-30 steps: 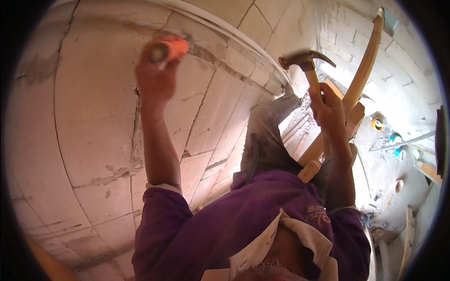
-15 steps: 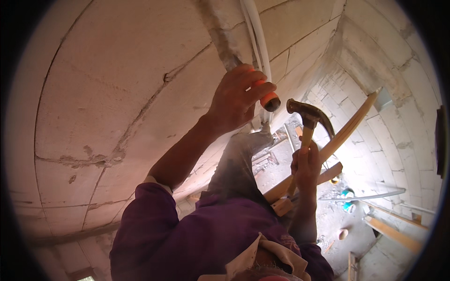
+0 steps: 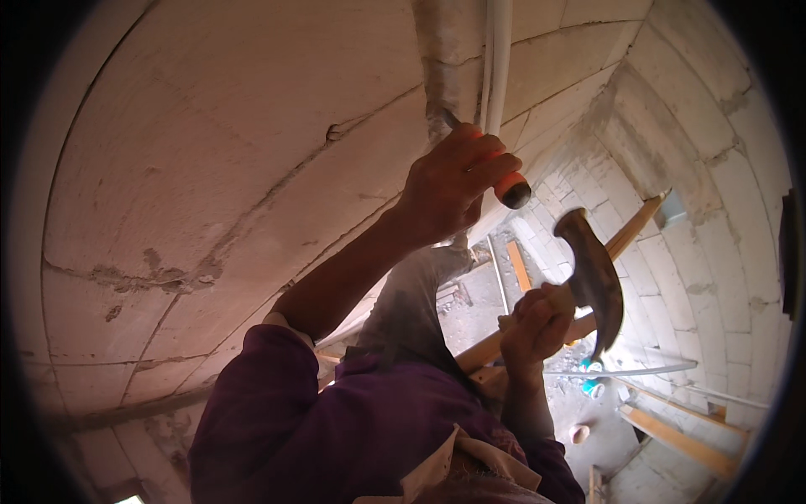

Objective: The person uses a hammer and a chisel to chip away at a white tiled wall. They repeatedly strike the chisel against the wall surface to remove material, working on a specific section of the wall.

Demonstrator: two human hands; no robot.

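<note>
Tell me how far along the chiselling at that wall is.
Done: a rough vertical groove is cut in the block wall, a white pipe beside it. In hand: left hand sets an orange-handled chisel there; right hand holds a hammer apart from it. Left: cannot tell.

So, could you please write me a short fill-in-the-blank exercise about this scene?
1. The right hand grips a claw ____.
2. The chisel in the left hand has a handle coloured ____.
3. The chisel's tip meets the block wall beside a white ____.

Missing words: hammer; orange; pipe
</note>
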